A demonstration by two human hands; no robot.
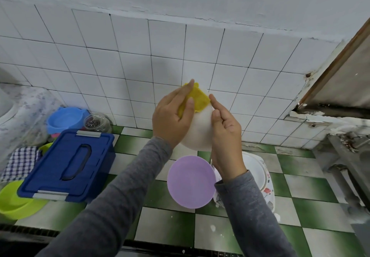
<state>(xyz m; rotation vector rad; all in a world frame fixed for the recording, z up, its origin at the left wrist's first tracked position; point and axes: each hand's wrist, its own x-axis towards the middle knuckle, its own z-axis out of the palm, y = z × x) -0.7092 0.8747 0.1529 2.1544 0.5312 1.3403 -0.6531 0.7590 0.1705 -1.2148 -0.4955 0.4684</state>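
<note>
1. Left sleeve and right sleeve: grey, entering from 6 o'clock and rising towards the middle of the view.

2. Purple plate: round, lying at 6 o'clock of the held dish, between the two forearms. It overlaps the stack of white plates at its 3 o'clock, part of which is hidden by the right wrist.

3. White dish: round, held up in the air at mid-view, tilted towards the wall and clear of the surface.

4. Right hand: grips the dish at its 3 o'clock edge. The thumb lies on the near face and the forefinger points up along the rim. The other fingers are curled out of sight.

5. Left hand: lies over the dish from 9 o'clock. The fingers are straight and slightly apart, pressing flat.

6. Yellow cloth: lies at 12 o'clock on the dish, pinned under the left fingertips. Its free corner is just beside the right forefinger.

7. Tiled surface: green and white chequer, spotted with white drops.

8. Blue box: lidded, with grey clips, at 8 o'clock. A lime bowl sits at the box's 7 o'clock and a checked towel at its 9 o'clock.

9. Blue bowl and glass jar: at 9 o'clock of the dish, against the wall.

10. Wall: white tiles with grey paint above. A worn door frame stands at 2 o'clock.
</note>
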